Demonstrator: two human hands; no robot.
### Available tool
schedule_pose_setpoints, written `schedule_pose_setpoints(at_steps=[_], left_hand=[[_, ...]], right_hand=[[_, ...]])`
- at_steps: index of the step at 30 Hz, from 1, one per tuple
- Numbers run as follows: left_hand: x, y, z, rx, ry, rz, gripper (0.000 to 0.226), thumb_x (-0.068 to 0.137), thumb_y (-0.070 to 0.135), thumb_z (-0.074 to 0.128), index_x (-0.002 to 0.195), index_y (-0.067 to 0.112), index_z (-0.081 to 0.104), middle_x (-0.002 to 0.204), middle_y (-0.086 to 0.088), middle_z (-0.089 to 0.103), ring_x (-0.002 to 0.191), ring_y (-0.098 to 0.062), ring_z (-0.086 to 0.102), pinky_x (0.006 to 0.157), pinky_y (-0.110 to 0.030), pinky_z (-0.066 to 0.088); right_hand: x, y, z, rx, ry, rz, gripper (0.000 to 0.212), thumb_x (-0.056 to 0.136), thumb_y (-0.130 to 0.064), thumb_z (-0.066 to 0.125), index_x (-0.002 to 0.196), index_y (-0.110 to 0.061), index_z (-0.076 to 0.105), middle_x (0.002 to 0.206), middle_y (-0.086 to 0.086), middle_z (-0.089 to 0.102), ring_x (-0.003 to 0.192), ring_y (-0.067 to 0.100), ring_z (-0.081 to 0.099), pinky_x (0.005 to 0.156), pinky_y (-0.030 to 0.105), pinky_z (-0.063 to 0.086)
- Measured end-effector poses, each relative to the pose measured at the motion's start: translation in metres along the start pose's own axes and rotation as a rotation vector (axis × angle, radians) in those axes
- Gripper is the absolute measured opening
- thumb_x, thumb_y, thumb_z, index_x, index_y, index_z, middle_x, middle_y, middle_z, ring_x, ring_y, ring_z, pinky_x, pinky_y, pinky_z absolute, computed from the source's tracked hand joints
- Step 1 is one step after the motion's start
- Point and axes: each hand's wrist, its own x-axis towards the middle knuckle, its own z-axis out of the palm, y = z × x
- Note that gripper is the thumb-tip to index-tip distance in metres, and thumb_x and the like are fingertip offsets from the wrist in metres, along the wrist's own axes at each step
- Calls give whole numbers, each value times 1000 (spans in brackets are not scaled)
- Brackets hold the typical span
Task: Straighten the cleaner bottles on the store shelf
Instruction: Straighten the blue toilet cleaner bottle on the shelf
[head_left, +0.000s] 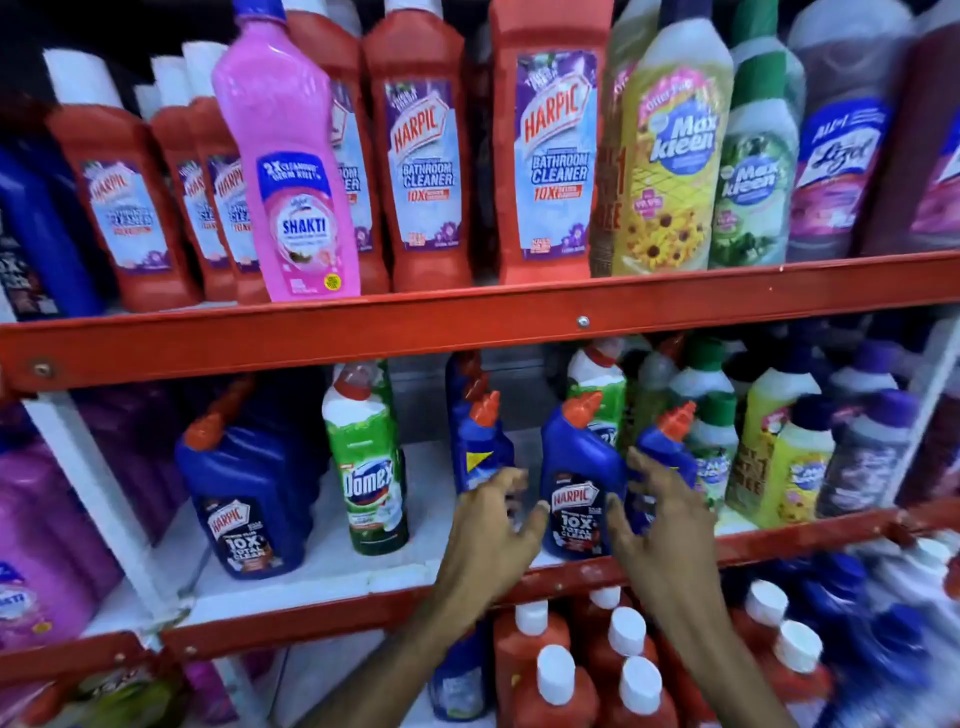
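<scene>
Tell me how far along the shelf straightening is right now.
Done: the upper shelf's red Harpic bottles mostly stand upright, labels forward. In hand: the left hand and right hand flank the blue Harpic bottle, not yet clearly gripping. Left: the pink Shakti bottle leans among the red ones, and the middle shelf's blue bottles sit unevenly.

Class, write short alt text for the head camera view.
Two open hands, left hand and right hand, flank a blue Harpic bottle on the middle shelf of a red store rack crowded with cleaner bottles.
</scene>
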Motion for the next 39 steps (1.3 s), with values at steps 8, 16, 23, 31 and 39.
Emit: schedule_pose_setpoints(at_steps=[8, 16, 23, 31, 39], left_hand=[[21, -19, 42, -153, -148, -100, 50, 81, 27, 65, 129, 18, 57, 123, -5, 74, 113, -20, 71, 101, -46, 57], [9, -29, 50, -277, -3, -50, 42, 89, 1, 70, 127, 13, 56, 124, -7, 73, 110, -14, 73, 92, -28, 61], [-13, -28, 0, -286, 174, 43, 47, 91, -1, 68, 133, 19, 58, 116, 8, 75, 103, 7, 70, 87, -11, 55], [-52, -59, -88, -281, 351, 48, 58, 92, -2, 68, 132, 36, 53, 119, 29, 71, 113, 9, 66, 90, -22, 59], [-91, -120, -173, -216, 548, 32, 56, 88, 11, 64, 131, 43, 48, 124, 5, 73, 112, -13, 72, 92, -51, 61]], right_hand=[[-3, 15, 10, -24, -79, 128, 49, 82, -15, 72, 130, -13, 62, 98, 9, 76, 86, 28, 73, 77, 43, 60], [-8, 23, 17, 150, -73, 201, 34, 82, -28, 73, 115, -25, 68, 88, 1, 77, 79, 17, 75, 74, 44, 62], [-14, -12, 15, 385, -53, 130, 41, 76, -16, 84, 110, -34, 68, 97, -8, 78, 87, -3, 73, 78, 13, 57], [-26, -77, 66, 619, -219, 44, 48, 79, -11, 81, 118, -37, 68, 113, 0, 76, 104, 3, 72, 85, 26, 60], [-58, -159, 150, 748, -361, 15, 44, 82, -4, 77, 123, -17, 68, 113, -8, 76, 100, 1, 74, 86, 23, 59]])
